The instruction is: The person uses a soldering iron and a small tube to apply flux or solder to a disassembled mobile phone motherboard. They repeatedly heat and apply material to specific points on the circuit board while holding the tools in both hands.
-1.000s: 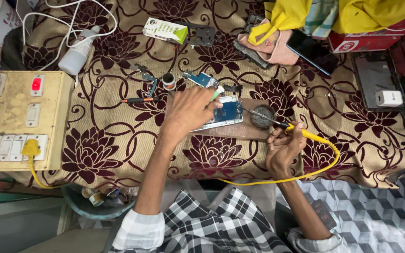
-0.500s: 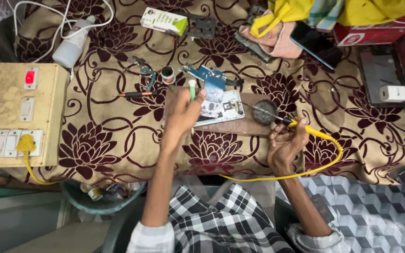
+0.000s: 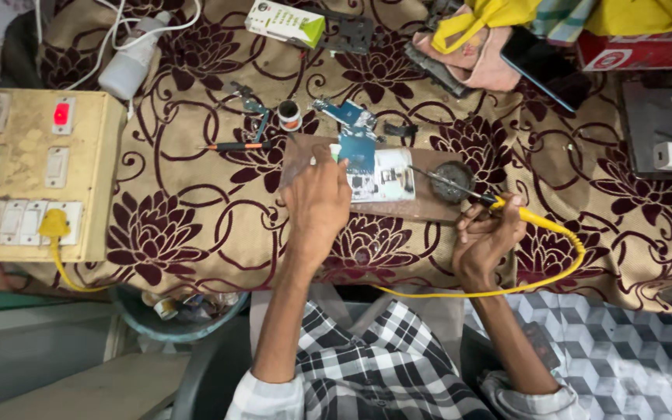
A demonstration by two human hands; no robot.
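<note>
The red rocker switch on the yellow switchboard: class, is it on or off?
On, apparently: the red rocker switch glows brightly on the switchboard, unlike the pale unlit switches beside it.

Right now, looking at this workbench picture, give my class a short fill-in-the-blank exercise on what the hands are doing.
1. The right hand holds a soldering iron with a ____ cord.
2. The left hand rests on the ____ board.
3. The switch panel shows one lit ____ switch.

Missing words: yellow; circuit; red
</note>
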